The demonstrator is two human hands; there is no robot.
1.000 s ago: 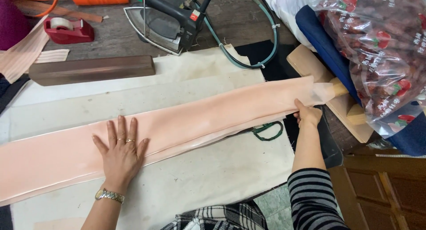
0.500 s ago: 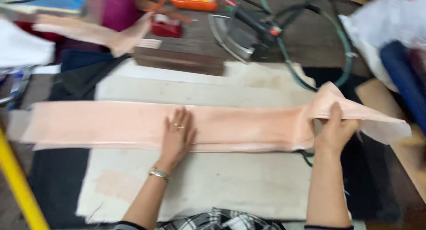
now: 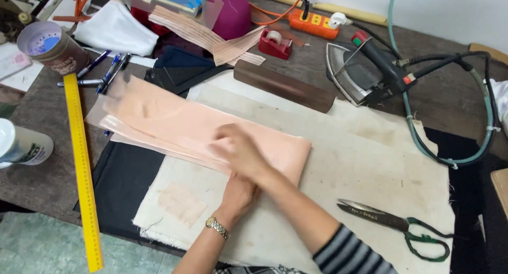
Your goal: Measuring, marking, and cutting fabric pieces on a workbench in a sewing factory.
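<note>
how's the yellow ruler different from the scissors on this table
The yellow ruler is long, straight and lies lengthwise along the table's left side; the scissors are shorter, dark-bladed with green handles, and lie shut on the pale cloth pad at right. Both lie flat, untouched by either hand.

The right hand (image 3: 238, 147), blurred, hides the left hand's (image 3: 238, 194) fingers.

Single head view: looks steeply down from above, close over the table (image 3: 42, 184), facing its far edge and wall.
</note>
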